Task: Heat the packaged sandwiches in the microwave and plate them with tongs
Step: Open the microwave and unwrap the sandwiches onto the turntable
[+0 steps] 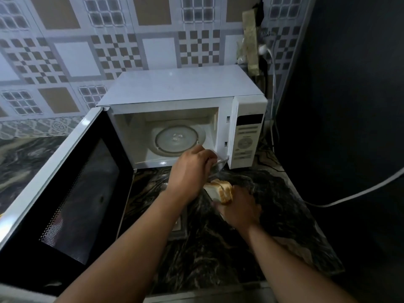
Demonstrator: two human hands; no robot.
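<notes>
Sandwiches sat low on the counter, just near of the microwave, between the two hands. Largest in the room was the far wall, tiled in grey, white and brown squares and checker patterns. A dark wall closed off the right side. The counter was dark marbled stone running from the far left to the near right, with a pale front edge.

On it stood the white microwave, its door swung wide open to the left, the dark mesh window facing up. Inside, the glass turntable lay bare. The control panel was on the right. A white cable curved across the dark wall on the right, and a plug sat in a wall point far behind the microwave.

The left hand was curled around metal tongs, whose tips pointed toward the bread. The right hand gripped the sandwiches from the near side, fingers wrapped under them; whether any packaging remained could not be told.
</notes>
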